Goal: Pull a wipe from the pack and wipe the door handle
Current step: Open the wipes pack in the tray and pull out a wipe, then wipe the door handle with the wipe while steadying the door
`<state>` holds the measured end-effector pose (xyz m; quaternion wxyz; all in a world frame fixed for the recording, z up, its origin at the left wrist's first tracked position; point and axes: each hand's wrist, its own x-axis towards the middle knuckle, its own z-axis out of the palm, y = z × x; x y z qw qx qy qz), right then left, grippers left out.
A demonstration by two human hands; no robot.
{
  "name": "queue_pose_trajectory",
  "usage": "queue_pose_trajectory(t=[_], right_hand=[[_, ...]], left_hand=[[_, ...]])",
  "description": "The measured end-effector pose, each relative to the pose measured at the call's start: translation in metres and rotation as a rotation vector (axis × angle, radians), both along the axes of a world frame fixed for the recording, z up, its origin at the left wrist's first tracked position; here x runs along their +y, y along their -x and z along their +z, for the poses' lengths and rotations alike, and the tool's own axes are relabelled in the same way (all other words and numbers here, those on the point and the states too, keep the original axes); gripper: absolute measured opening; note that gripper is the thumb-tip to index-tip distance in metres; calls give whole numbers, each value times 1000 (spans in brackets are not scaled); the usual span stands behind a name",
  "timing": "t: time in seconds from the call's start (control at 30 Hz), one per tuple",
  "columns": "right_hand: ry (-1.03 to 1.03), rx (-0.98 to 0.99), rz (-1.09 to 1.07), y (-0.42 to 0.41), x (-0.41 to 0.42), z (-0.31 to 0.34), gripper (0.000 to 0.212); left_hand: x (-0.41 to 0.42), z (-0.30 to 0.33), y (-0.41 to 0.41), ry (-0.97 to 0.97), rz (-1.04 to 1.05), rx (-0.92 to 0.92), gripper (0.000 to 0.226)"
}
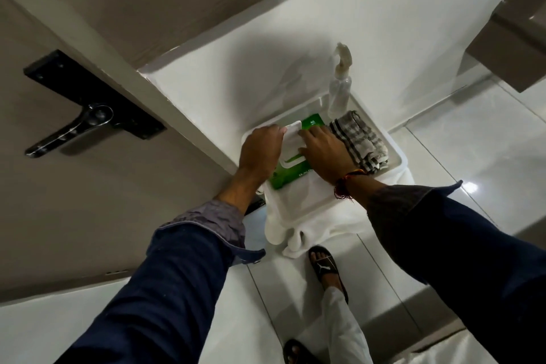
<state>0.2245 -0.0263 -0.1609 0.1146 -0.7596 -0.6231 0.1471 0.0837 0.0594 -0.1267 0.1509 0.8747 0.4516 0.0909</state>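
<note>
Green pack [283, 176] under both hands; left hand [260, 151] pinches white flap [292, 139] at nine o'clock; right hand [323, 151] fingers pressed flat together.

A green wipe pack [291, 167] lies flat in a white tray [396, 156], flap raised; the chrome door handle [71, 130] is well apart.

My two hands, left hand [260, 151] and right hand [325, 151], crowd the green wipe pack [283, 174] in the white tray [295, 210]. At the tray's far corner the spray bottle [339, 89] stands upright, and the checked cloth [357, 139] fills the right edge, touching my right hand. The tray's near end is bare. I see open air around the door handle [71, 130].
</note>
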Motion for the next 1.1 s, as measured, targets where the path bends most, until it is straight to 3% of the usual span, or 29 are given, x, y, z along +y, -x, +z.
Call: queue_pose_trajectory(t=[0.23,0.37,0.47,0.63,0.73,0.83,0.93,1.03,1.1], right_hand=[[-7,187,-294,14,20,-5,37],[33,91,-250,22,19,-7,41],[21,47,-214,24,17,-11,32],[-110,279,-272,18,12,-3,18],[-216,340,-155,3,-5,14,10],[-187,346,21,-16,-20,32,7],[-31,179,247,-23,-25,44,5],[263,5,429,-12,-25,48,22],[335,-95,449,-5,-22,46,33]], left_hand=[[0,-1,2,28,19,-25,46],[3,-2,3,28,11,-23,45],[6,-2,4,37,5,-15,46],[8,1,4,32,-5,26,43],[4,6,6,118,-27,43,30],[-5,12,8,202,-51,85,26],[-21,9,11,155,-207,228,27],[-39,-3,13,-28,-328,493,37],[-44,-12,14,-59,-316,575,43]])
